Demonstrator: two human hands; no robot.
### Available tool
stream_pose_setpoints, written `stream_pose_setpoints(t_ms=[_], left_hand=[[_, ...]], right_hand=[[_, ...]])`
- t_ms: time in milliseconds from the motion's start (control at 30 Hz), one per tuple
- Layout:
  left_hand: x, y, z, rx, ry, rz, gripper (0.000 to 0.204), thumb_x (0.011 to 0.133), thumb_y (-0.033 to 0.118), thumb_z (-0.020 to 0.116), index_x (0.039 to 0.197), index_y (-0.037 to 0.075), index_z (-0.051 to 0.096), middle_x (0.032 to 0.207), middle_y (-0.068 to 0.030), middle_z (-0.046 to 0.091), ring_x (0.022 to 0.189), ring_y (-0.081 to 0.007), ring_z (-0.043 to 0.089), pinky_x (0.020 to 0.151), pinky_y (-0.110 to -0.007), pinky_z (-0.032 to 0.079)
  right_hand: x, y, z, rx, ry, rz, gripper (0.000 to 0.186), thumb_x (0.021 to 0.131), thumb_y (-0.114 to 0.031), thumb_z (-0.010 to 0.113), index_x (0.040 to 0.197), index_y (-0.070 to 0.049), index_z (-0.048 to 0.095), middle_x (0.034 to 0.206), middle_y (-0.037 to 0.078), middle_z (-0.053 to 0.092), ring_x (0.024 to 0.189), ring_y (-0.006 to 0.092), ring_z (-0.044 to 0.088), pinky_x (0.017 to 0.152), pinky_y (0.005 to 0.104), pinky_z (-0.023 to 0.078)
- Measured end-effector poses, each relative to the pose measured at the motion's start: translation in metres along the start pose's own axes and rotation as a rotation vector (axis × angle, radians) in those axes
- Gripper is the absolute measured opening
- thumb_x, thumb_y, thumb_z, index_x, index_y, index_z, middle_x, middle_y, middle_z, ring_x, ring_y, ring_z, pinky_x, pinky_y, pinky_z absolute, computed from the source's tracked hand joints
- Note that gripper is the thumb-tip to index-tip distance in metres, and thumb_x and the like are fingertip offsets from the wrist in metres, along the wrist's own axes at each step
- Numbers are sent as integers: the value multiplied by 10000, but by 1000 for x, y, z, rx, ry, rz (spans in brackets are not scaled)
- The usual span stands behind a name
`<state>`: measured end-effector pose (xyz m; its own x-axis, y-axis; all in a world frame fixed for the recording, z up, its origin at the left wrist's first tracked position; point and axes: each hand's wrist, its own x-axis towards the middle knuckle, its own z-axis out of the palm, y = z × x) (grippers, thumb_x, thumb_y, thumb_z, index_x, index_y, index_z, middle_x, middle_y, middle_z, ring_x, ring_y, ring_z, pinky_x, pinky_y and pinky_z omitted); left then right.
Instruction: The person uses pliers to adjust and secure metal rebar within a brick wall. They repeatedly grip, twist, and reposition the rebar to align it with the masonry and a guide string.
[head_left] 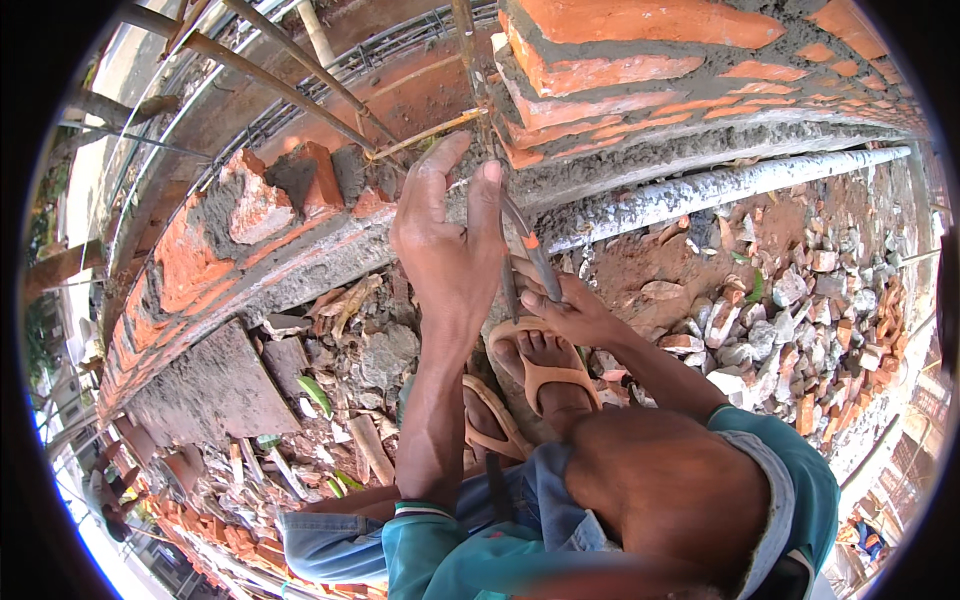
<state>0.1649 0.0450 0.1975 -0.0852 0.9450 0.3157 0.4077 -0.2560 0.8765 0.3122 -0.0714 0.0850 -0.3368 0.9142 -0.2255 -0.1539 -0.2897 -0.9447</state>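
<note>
My left hand (pixel 448 215) is raised at the gap between two brick wall sections, its thumb and index finger stretched up and apart. The thumb tip lies beside an upright rusty rod (pixel 466 45); whether it presses on a thin wire there I cannot make out. In my right hand (pixel 572 312), lower and nearer, are the dark handles of pincers (pixel 543 268) with an orange mark on one handle. The jaws point up toward the rod and are partly hidden by my left thumb. A thin yellowish bar (pixel 428 134) crosses just beyond my left fingertips.
Brick walls with grey mortar rise at the right (pixel 610 75) and left (pixel 195 265). A whitish pipe (pixel 740 190) lies along the right wall's foot. Broken rubble (pixel 770 320) and a mortar-smeared board (pixel 215 390) cover the ground. Poles (pixel 270 75) slant at upper left.
</note>
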Motion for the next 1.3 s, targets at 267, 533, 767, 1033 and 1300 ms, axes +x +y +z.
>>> stream_pose_setpoints(t_ms=[267,533,767,1033,1300], left_hand=[[9,-32,61,-775,222,-311,257,1000,179,754,1129,-31,681,1053,-83,750,968,-108,671,920,-280,529],[36,-62,65,-1034,122,-210,187,992,92,728,1137,14,639,948,-109,728,857,-219,711,815,-342,580],[29,-65,68,-749,165,15,182,1029,70,675,1179,-33,671,1053,-117,717,845,-173,727,749,-276,585],[17,-63,73,-509,245,153,175,1055,87,638,1171,-38,674,1230,-107,630,997,-127,623,777,-268,558],[35,-53,52,-662,-93,-70,198,935,52,741,1114,6,671,976,-9,593,875,-89,566,755,-254,495]], right_hand=[[-69,27,19,390,-27,255,453,1087,-219,571,1466,21,511,1248,136,675,1198,228,646,1072,424,510],[-61,41,32,501,50,236,463,1090,-211,576,1465,43,480,1249,130,667,1154,214,648,1044,408,510],[-59,33,33,420,46,201,424,1084,-206,582,1425,36,515,1251,128,666,1174,219,639,1058,411,498],[-60,32,31,412,57,181,438,1090,-210,583,1429,50,487,1202,119,671,1125,219,662,1012,408,528],[-59,47,30,381,91,311,372,1089,-196,577,1355,55,515,1176,124,674,1088,207,677,998,396,538]])
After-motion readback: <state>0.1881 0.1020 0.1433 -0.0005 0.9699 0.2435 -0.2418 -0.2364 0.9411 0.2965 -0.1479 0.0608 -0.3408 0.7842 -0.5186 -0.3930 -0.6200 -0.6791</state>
